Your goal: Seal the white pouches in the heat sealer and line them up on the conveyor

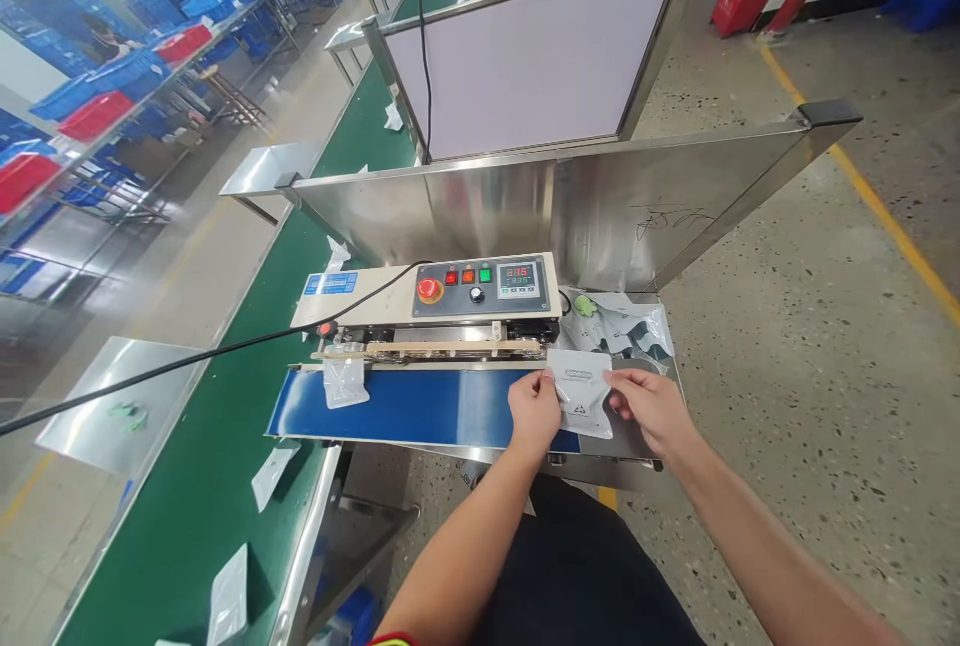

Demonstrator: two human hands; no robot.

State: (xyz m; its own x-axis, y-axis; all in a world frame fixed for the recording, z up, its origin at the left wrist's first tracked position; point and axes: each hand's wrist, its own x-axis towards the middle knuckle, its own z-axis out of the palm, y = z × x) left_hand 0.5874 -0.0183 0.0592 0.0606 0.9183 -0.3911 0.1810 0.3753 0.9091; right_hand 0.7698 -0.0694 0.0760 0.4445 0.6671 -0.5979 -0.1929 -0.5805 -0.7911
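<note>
A white printed pouch (pixel 581 392) is pinched at its two sides by my hands, its upper edge at the right end of the sealing machine (pixel 360 298). My left hand (pixel 535 413) grips the pouch's left edge over the blue belt (pixel 427 404). On the opposite edge, my right hand (pixel 651 410) holds it between thumb and fingers. Another pouch (pixel 345 382) hangs from the machine's left end over the blue belt. Several more pouches lie in a pile (pixel 619 328) just behind my right hand, with a small green item (pixel 585 305) on them.
A green conveyor (pixel 187 491) with scattered pouches runs diagonally at left. A black cable (pixel 225 350) crosses above it. Behind the machine stands a metal panel (pixel 487 216) and a framed white board (pixel 525 56). Red and blue bins line distant tables.
</note>
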